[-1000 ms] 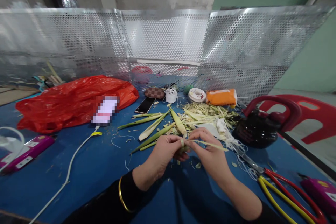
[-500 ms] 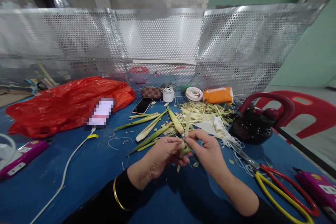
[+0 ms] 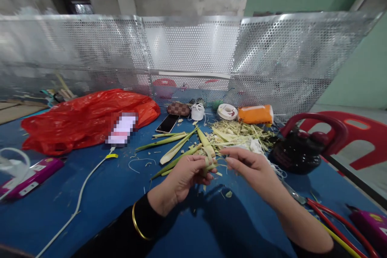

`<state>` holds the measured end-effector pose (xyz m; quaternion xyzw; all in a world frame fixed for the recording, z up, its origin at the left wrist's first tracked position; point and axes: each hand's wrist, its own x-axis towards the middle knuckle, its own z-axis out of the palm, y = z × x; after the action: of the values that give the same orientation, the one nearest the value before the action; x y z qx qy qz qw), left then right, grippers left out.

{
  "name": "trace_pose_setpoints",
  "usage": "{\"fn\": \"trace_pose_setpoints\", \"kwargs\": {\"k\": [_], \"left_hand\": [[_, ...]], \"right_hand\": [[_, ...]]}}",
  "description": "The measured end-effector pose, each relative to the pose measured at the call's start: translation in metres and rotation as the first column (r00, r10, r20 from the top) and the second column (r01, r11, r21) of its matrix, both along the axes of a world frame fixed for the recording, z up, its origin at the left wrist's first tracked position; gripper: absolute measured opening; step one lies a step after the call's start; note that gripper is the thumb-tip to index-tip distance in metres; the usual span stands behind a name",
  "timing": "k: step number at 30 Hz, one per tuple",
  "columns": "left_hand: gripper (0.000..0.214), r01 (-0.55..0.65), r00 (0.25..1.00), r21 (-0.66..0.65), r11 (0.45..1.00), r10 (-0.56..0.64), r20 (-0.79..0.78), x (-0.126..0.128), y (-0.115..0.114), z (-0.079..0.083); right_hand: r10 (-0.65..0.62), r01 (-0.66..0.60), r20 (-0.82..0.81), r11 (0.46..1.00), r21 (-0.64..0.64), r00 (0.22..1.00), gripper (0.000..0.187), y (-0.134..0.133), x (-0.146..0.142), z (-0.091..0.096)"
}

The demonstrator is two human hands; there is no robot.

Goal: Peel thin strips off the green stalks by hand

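Observation:
My left hand (image 3: 184,175) is closed around a small folded piece of pale green leaf strip (image 3: 208,164), pinched between thumb and fingers above the blue table (image 3: 90,209). My right hand (image 3: 250,167) hovers just right of it with fingers loosely curled and apart, holding nothing I can see. Long green leaf strips (image 3: 172,151) lie on the table just beyond my hands. A heap of leaf trimmings (image 3: 238,131) sits behind my right hand.
A red plastic bag (image 3: 84,119), a phone (image 3: 167,123), a white thread spool (image 3: 197,111), a tape roll (image 3: 227,111) and an orange packet (image 3: 255,114) lie near the perforated metal screen (image 3: 193,56). A black kettle (image 3: 298,149) and red-and-yellow shears (image 3: 335,221) sit right. A white cable (image 3: 78,201) runs left.
My right hand has let go of the long leaf strip and drawn slightly right, fingers loosened. My left hand keeps the folded piece in about the same place.

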<state>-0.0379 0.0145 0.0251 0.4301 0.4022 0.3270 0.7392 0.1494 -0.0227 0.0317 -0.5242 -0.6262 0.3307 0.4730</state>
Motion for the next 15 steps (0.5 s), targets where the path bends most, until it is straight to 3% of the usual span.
{"fn": "trace_pose_setpoints", "kwargs": {"k": [3,6,10,12,15], "left_hand": [[0.022,0.027,1.000,-0.014,1.000,-0.027,0.007,-0.001,0.000,0.002],[0.023,0.051,0.999,-0.018,0.999,-0.051,0.007,0.000,-0.002,0.003],[0.022,0.046,0.999,-0.021,0.999,-0.046,-0.013,0.001,-0.003,0.001],[0.024,0.041,0.999,-0.021,0.999,-0.042,-0.024,0.001,-0.002,-0.001],[0.026,0.058,0.998,-0.015,0.998,-0.058,-0.020,0.001,-0.002,-0.004]], "right_hand": [[0.097,-0.145,-0.289,0.978,-0.149,0.952,0.022,-0.003,0.001,0.004],[0.109,-0.198,-0.413,0.964,-0.179,0.904,0.021,-0.004,-0.004,0.002],[0.010,-0.051,-0.329,0.992,-0.115,0.944,0.012,-0.002,-0.008,-0.002],[-0.043,0.045,-0.232,0.999,0.001,0.972,0.015,-0.001,-0.008,-0.004],[-0.031,0.054,-0.139,0.985,0.161,0.990,0.017,-0.001,-0.010,-0.005]]}}
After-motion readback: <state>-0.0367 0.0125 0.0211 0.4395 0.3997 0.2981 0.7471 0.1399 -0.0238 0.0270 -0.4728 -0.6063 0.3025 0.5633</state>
